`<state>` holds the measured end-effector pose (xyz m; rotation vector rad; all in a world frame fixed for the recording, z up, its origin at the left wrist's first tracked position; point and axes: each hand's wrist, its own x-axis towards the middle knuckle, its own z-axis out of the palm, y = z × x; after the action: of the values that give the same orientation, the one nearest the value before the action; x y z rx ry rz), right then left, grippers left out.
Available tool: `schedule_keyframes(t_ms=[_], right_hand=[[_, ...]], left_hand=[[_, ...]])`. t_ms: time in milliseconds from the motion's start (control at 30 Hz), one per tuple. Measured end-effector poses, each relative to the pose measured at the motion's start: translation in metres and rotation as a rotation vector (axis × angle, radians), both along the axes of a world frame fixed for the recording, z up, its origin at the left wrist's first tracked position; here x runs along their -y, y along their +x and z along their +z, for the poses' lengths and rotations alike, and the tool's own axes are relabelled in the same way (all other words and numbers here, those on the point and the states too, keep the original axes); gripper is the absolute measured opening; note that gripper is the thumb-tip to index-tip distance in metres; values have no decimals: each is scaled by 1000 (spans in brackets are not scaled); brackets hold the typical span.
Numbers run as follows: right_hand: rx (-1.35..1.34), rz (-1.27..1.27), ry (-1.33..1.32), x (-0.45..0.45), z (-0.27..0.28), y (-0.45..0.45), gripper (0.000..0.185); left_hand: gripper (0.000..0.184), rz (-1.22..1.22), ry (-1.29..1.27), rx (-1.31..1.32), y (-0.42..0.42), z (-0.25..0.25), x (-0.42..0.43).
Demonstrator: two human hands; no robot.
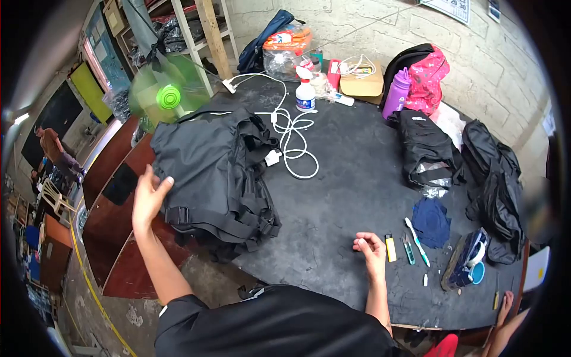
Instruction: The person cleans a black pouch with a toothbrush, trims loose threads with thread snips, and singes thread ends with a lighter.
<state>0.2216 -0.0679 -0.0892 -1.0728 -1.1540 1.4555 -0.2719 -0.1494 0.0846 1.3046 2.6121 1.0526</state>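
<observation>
A large black bag (199,163) with straps and a buckle lies at the left edge of the black table. My left hand (150,196) is at the bag's left side, thumb apart from the fingers; nothing shows in its grasp. Over the table's front part, my right hand (371,253) has its fingers curled in, with no object visible in them. Just right of it are a yellow lighter (390,249), a green cutter (408,250) and a white-and-teal toothbrush (417,241).
A white cable (291,140) lies coiled behind the bag. At the back stand a spray bottle (305,95) and a purple bottle (397,94). Black bags (422,143) lie at right, near a dark blue cloth (431,223). A green fan (168,96) stands left; another person's hand (505,304) is lower right.
</observation>
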Motion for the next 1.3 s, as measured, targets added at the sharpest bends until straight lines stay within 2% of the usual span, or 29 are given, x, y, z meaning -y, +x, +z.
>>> schedule_keyframes(t_ms=[67, 100, 133, 200, 233, 333, 400, 500, 600, 733, 833, 933, 1000, 1067, 1100, 1133, 1167, 1200, 1233, 1267, 1300], right_hand=[[-1, -20, -9, -1, -2, 2, 18], [10, -16, -11, -2, -3, 2, 18], [21, -18, -14, -2, -4, 2, 18], [11, -7, -20, -3, -3, -1, 18], [60, 6, -3, -4, -5, -1, 17], [241, -2, 114, -7, -6, 3, 17], [314, -66, 121, -14, 5, 10, 18], [282, -83, 77, -33, 4, 29, 19], [108, -207, 118, -60, 12, 39, 19], [52, -411, 146, -94, 29, 47, 18], [57, -570, 208, -113, 22, 61, 18], [140, -826, 318, -133, 10, 94, 23], [-67, -899, 208, -146, 12, 126, 26], [-318, -922, 124, -159, 12, 158, 28], [-398, -875, 52, -171, 0, 182, 36], [-580, -883, -58, -178, -1, 192, 52], [-714, -931, -147, -191, -6, 204, 62], [-848, -975, -235, -202, -7, 212, 73], [-850, -975, -227, -204, 4, 211, 73], [-877, -1006, -291, -206, 14, 208, 74], [-905, -1038, -358, -207, 23, 207, 74]], left_hand=[[47, -145, 142, -453, 48, 54, -6], [44, -328, 230, -424, 64, 73, -15], [40, -526, 200, -356, 76, 89, -25], [41, -650, -12, -147, 86, 91, -47], [45, -645, -120, -269, 85, 81, -56], [93, -354, -557, -446, 92, 48, -70], [112, -404, -620, -258, 69, 21, -79], [118, -468, -605, -170, 52, -10, -81], [119, -510, -597, -108, 49, -25, -83], [118, -439, -630, -184, 59, -37, -82], [115, -429, -557, -189, 57, -42, -80], [113, -429, -483, -170, 64, -24, -71], [89, -491, -205, -221, 71, -3, -53], [76, -513, 138, -287, 89, 26, -32], [70, -529, 286, -186, 100, 36, -20], [65, -542, 431, -82, 115, 41, -9], [54, -745, 699, 40, 137, 42, -5], [57, -961, 684, 153, 155, 43, 5], [59, -1183, 768, 275, 169, 37, 1], [55, -1367, 550, 450, 180, 39, 5], [38, -1505, 506, 540, 199, 39, -4]])
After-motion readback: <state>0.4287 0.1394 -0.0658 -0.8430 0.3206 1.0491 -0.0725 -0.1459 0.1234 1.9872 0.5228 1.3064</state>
